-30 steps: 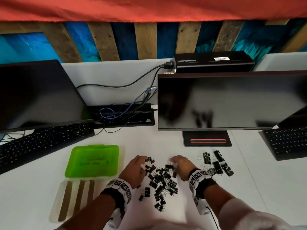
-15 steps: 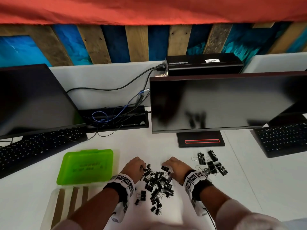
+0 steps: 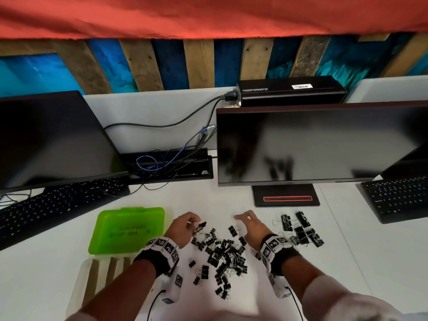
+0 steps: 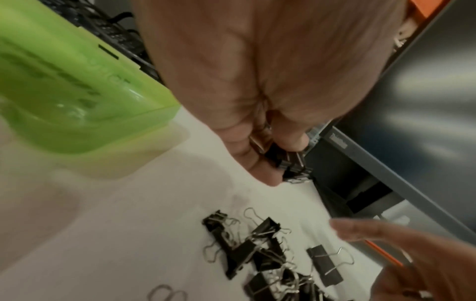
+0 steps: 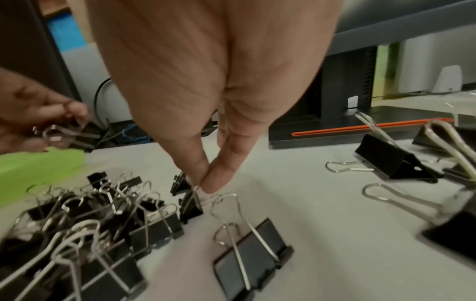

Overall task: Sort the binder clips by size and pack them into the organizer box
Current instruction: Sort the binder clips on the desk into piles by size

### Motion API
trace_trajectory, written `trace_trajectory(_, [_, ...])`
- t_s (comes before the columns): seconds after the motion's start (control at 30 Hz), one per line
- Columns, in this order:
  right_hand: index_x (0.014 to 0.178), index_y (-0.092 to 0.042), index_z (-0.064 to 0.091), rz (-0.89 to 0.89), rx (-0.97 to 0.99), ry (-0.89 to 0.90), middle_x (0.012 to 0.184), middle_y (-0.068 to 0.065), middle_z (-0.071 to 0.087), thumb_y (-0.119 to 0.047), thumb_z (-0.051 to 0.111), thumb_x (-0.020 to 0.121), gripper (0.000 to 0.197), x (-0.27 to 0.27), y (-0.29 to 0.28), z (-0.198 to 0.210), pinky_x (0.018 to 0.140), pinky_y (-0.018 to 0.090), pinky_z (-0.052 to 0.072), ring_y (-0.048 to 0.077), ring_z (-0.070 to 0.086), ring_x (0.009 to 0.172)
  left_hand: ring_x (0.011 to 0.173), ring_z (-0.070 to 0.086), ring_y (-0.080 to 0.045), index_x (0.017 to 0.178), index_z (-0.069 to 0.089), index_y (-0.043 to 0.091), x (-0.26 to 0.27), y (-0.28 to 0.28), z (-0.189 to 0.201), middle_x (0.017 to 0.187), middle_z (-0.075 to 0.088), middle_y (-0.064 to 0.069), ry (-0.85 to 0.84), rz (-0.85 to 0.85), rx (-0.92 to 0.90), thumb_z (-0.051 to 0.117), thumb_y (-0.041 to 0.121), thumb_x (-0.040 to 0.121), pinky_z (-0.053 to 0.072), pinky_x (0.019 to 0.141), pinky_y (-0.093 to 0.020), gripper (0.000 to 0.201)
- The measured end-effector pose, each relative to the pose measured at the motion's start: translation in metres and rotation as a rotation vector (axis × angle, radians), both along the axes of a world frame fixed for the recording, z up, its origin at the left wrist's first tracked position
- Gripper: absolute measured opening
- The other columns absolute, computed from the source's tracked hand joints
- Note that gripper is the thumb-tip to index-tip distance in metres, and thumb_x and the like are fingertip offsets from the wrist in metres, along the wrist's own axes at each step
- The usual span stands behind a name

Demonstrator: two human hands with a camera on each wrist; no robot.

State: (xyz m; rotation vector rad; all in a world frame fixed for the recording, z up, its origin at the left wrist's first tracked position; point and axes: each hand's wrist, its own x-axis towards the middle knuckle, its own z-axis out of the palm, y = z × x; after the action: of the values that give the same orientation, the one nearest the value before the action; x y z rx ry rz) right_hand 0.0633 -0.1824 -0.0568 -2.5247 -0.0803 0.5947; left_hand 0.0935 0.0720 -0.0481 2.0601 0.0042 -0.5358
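Black steel everywhere: a heap of small binder clips (image 3: 223,256) lies low in the middle of the head view, on the white surface (image 3: 361,262), between the person's two wrists. The left hand (image 3: 185,230), just left of the heap's upper edge, has its fingers curled round a little bunch of held clips (image 4: 288,163) (how many, I cannot tell; they are packed tight against the fingertips). In the left wrist view those clips hang clear of the surface, above the near end of the heap.

The right hand (image 3: 251,228) sits at the heap's upper right. Its thumb and forefinger are pressed together, pinching the wire handle of one small clip (image 5: 190,205) that stands on the surface at the edge of the heap; the other fingers look loosely spread in the head view.

Further right in the head view, apart from the heap, is a separate group of large binder clips (image 3: 301,230), some of them overlapping. The right wrist view shows these much bigger than the ones in the heap.

The organizer box (image 3: 97,276), clear plastic with dividers, lies at the lower left of the head view, partly hidden by the left forearm. Its green lid (image 3: 127,230) lies just above it, flat on the surface. Behind all this stand two dark monitors and two keyboards.
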Motion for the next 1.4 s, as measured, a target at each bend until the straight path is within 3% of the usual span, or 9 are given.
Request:
trace_trajectory(0.13, [0.135, -0.022, 0.044, 0.158, -0.038, 0.052, 0.142, 0.002, 0.032, 0.010, 0.047, 0.082, 0.063, -0.003, 0.010, -0.007, 0.094, 0.024, 0.044, 0.022, 0.057, 0.111, 0.081, 0.054, -0.022, 0.088, 0.055, 0.019, -0.004, 0.001, 0.002, 0.097, 0.047, -0.009, 0.049, 0.006, -0.120, 0.041, 0.003, 0.096, 0.058, 0.077, -0.032, 0.023])
trace_trajectory(0.27, [0.121, -0.017, 0.060, 0.122, -0.096, 0.009, 0.124, 0.007, 0.053, 0.002, 0.048, 0.087, 0.041, -0.003, 0.014, -0.011, 0.097, 0.029, 0.042, 0.026, 0.056, 0.111, 0.071, 0.041, -0.011, 0.099, 0.057, 0.016, -0.008, 0.006, 0.000, 0.083, 0.044, -0.008, -0.042, -0.130, 0.092, 0.034, -0.002, 0.094, 0.043, 0.069, -0.023, 0.030])
trace_trajectory(0.43, [0.095, -0.018, 0.073, -0.013, -0.054, -0.053, 0.107, 0.005, 0.068, -0.008, 0.055, 0.085, 0.023, 0.002, 0.002, 0.005, 0.088, 0.026, 0.047, 0.023, 0.062, 0.101, 0.074, 0.044, -0.001, 0.107, 0.059, 0.017, -0.013, 0.009, -0.006, 0.087, 0.040, 0.004, -0.129, -0.288, 0.327, 0.036, -0.004, 0.090, 0.036, 0.076, -0.014, 0.035])
trace_trajectory(0.8, [0.099, -0.019, 0.069, -0.156, 0.218, -0.088, 0.086, 0.001, 0.072, -0.007, 0.063, 0.082, 0.021, -0.022, 0.000, 0.033, 0.068, 0.005, 0.043, 0.006, 0.062, 0.071, 0.094, 0.049, -0.004, 0.120, 0.049, 0.017, -0.021, -0.060, 0.023, 0.108, 0.047, 0.004, -0.175, -0.403, 0.178, 0.039, -0.004, 0.091, 0.036, 0.074, -0.006, 0.037])
trace_trajectory(0.93, [0.110, -0.024, 0.061, -0.201, 0.216, 0.016, 0.084, 0.000, 0.071, -0.003, 0.063, 0.079, 0.038, -0.056, -0.023, 0.028, 0.070, 0.014, 0.051, 0.008, 0.064, 0.072, 0.097, 0.051, -0.005, 0.119, 0.050, 0.019, -0.045, -0.101, 0.017, 0.104, 0.040, 0.009, -0.125, -0.533, 0.208, 0.035, -0.014, 0.082, 0.037, 0.075, -0.004, 0.051])
trace_trajectory(1.03, [0.105, -0.020, 0.066, -0.267, 0.187, 0.055, 0.081, 0.000, 0.069, -0.002, 0.061, 0.078, 0.033, -0.085, -0.049, 0.025, 0.074, 0.021, 0.054, 0.009, 0.062, 0.071, 0.102, 0.055, -0.006, 0.119, 0.048, 0.024, -0.064, -0.131, 0.006, 0.108, 0.044, 0.008, -0.085, -0.658, 0.261, 0.034, -0.013, 0.077, 0.045, 0.085, -0.018, 0.057])
trace_trajectory(1.17, [0.105, -0.020, 0.067, -0.352, 0.101, 0.113, 0.082, -0.002, 0.068, -0.004, 0.060, 0.079, 0.031, -0.123, -0.083, 0.019, 0.076, 0.020, 0.053, 0.010, 0.062, 0.074, 0.106, 0.053, -0.009, 0.125, 0.039, 0.021, -0.089, -0.172, 0.004, 0.118, 0.047, -0.001, -0.041, -0.815, 0.255, 0.033, -0.012, 0.077, 0.043, 0.083, -0.020, 0.058])
trace_trajectory(1.3, [0.106, -0.021, 0.066, -0.438, 0.066, 0.104, 0.075, -0.007, 0.065, -0.005, 0.054, 0.081, 0.032, -0.149, -0.110, 0.018, 0.061, 0.003, 0.039, 0.005, 0.059, 0.069, 0.102, 0.051, -0.010, 0.126, 0.036, 0.020, -0.105, -0.209, -0.003, 0.118, 0.048, -0.007, -0.038, -0.869, 0.222, 0.034, -0.012, 0.080, 0.039, 0.070, -0.015, 0.056])
trace_trajectory(1.4, [0.107, -0.023, 0.065, -0.497, 0.046, 0.071, 0.077, -0.005, 0.065, -0.008, 0.050, 0.084, 0.031, -0.159, -0.122, 0.018, 0.065, 0.010, 0.045, 0.008, 0.061, 0.070, 0.102, 0.058, -0.019, 0.127, 0.036, 0.021, -0.109, -0.229, -0.005, 0.112, 0.057, -0.011, -0.061, -0.871, 0.229, 0.040, -0.003, 0.088, 0.044, 0.076, -0.024, 0.046])
